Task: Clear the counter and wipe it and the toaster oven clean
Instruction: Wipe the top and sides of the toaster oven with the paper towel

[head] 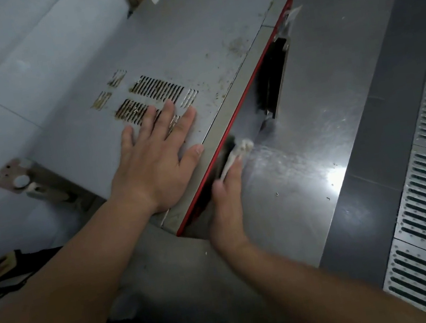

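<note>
Toaster oven (183, 54) stood on steel counter (315, 145), against the wall-side edge. Left hand (156, 164) lay flat on its stained top, fingers spread apart. Right hand (228, 201) fingers pinched on whitish cloth (236, 155), pressed against red-edged front. No containers visible.

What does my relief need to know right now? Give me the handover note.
Left hand: open, flat on the toaster oven top, over the vents.
Right hand: gripping a cloth against the oven's red-edged front.
Oven sits on the steel counter.
Done: counter cleared of loose items.
Left: brown spots on the oven top, grimy vents, crumbs and smears on the counter.
</note>
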The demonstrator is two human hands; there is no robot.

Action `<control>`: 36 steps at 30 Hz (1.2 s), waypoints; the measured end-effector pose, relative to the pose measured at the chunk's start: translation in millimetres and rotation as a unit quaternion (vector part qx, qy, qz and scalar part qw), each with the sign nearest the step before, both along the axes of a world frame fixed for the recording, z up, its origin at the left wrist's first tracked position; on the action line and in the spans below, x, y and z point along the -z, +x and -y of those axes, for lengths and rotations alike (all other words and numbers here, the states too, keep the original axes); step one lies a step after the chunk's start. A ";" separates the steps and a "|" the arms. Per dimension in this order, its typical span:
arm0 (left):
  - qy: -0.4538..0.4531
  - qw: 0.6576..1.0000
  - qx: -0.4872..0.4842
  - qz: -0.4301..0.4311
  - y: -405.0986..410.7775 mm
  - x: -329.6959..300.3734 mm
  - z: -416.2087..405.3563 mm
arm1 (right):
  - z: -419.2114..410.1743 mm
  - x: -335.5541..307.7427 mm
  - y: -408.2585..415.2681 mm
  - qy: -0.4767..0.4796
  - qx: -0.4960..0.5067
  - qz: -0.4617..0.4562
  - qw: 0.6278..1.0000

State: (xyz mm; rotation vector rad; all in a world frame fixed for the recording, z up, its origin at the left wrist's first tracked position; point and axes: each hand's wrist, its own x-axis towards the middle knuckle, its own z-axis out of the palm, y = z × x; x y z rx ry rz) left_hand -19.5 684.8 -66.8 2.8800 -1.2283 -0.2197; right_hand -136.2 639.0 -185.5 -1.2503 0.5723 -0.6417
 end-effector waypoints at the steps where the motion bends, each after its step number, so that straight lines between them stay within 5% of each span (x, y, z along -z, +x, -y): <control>1: 0.002 1.000 0.000 0.001 -0.6 -0.5 0.4 | 24.7 -1.3 14.5 -0.007 0.027 -0.010 1.000; 8: 0.013 1.000 -0.007 -0.007 -2.2 -4.0 2.7 | 135.7 -7.6 76.2 0.013 0.100 -0.048 0.994; 19: 0.011 1.000 -0.001 -0.005 -2.0 -3.8 2.6 | -39.0 21.8 -47.9 0.039 -0.087 -0.069 0.993; 23: 0.008 1.000 -0.009 -0.001 -1.6 -4.1 1.4 | 14.6 22.7 -4.2 0.082 -0.025 -0.020 0.996; 30: 0.007 1.000 -0.006 -0.009 0.1 -1.8 1.4 | 153.6 57.8 80.9 0.120 0.051 -0.096 0.987; 36: 0.005 1.000 -0.004 -0.005 -0.9 -0.9 1.2 | 65.9 56.5 25.0 0.106 0.023 -0.067 0.992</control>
